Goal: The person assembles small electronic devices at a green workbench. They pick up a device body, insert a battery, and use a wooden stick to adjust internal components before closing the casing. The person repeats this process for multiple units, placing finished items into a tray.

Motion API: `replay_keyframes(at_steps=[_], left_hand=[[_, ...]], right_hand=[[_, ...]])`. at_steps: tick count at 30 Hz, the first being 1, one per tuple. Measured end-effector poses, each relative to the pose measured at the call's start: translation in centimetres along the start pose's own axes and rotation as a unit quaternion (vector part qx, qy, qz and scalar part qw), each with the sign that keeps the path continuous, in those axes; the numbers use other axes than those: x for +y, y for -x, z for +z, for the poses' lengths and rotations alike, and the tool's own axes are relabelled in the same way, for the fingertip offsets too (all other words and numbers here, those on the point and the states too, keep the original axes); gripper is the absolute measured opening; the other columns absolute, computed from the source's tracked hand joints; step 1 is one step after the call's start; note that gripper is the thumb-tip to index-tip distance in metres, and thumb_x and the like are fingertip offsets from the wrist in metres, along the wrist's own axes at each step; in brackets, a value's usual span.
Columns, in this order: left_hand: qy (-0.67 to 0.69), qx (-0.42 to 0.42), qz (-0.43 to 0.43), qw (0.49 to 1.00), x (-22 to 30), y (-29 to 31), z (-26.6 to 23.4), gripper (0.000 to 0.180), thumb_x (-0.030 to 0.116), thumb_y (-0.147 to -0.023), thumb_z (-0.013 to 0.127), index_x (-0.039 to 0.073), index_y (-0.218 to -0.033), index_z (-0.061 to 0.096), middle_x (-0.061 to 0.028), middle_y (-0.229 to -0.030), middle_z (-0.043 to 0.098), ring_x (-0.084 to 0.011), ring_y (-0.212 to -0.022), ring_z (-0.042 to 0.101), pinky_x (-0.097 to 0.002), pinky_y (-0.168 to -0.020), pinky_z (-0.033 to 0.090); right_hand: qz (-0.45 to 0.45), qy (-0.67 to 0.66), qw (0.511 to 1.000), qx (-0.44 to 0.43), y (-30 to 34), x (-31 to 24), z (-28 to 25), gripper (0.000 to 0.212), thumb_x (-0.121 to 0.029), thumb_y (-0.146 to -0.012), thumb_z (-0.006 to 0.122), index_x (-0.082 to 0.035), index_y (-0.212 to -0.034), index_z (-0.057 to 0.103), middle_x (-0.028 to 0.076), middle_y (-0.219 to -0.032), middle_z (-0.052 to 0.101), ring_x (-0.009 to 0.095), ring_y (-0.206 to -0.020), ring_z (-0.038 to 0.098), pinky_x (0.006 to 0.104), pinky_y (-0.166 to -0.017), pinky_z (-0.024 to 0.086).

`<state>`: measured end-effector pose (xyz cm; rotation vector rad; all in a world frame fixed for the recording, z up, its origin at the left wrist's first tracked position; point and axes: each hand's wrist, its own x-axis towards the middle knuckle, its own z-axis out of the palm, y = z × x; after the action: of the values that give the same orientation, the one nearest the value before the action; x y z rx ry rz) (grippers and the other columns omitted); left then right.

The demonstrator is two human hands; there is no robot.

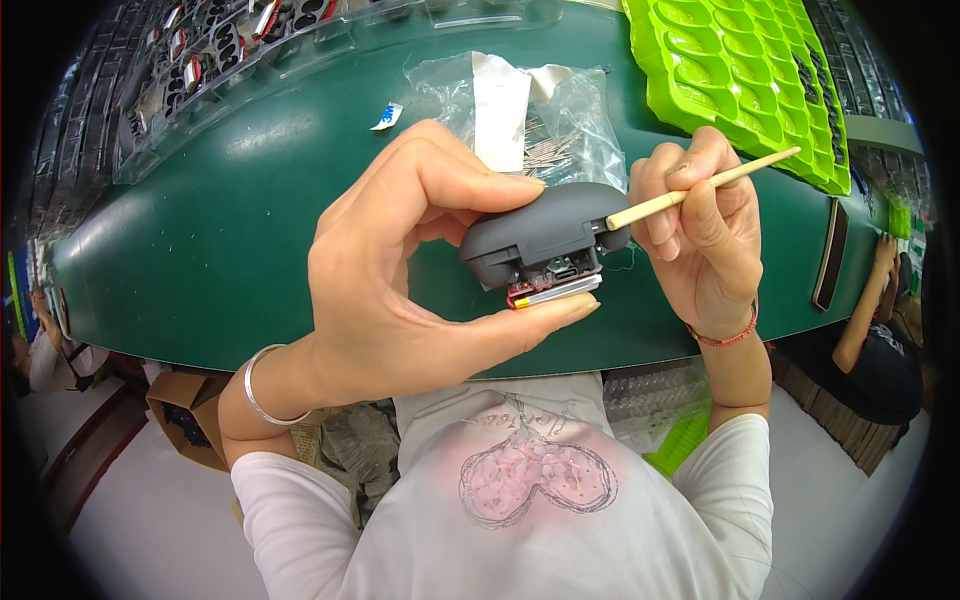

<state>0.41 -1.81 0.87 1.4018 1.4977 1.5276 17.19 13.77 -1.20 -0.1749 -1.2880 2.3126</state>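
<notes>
Between the thumb and fingers of my left hand is a dark grey rounded case, which looks like an earbud charging case. Its underside faces me, with a small circuit board and port showing. A silver battery with a yellow end sits below the board, against my left thumb. My right hand pinches a thin wooden stick. The stick's blunt tip meets the case's right end, by the hinge area. Just beyond the case, a clear plastic bag of thin metal pins lies on the green table.
A lime green moulded tray with dark parts occupies the far right. Clear trays of parts line the far left. A white and blue scrap and a dark flat device lie on the table. Other people sit at both sides.
</notes>
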Motion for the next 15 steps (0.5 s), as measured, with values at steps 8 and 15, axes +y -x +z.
replay_keyframes(at_steps=[8,15], left_hand=[[-0.006,0.003,0.000,1.000,-0.18,0.15,0.08,0.055,-0.003,-0.058,0.086,-0.004,-0.103,0.055,-0.0107,-0.096,0.055,-0.0147,-0.085,0.060,-0.0250,-0.077,0.051],[-0.029,-0.011,0.022,0.999,-0.49,0.25,0.01,0.056,-0.003,-0.057,0.087,-0.004,-0.102,0.056,-0.0103,-0.094,0.055,-0.0150,-0.086,0.060,-0.0246,-0.075,0.052]], right_hand=[[-0.035,0.047,0.998,-0.007,-0.03,0.12,0.27,0.011,-0.010,-0.094,0.057,0.001,-0.097,0.054,0.015,-0.085,0.060,0.011,-0.069,0.056,0.0197,-0.057,0.044],[-0.056,0.061,0.996,-0.018,0.10,0.51,0.05,0.011,-0.010,-0.093,0.059,0.000,-0.096,0.054,0.015,-0.082,0.060,0.012,-0.067,0.057,0.0200,-0.054,0.044]])
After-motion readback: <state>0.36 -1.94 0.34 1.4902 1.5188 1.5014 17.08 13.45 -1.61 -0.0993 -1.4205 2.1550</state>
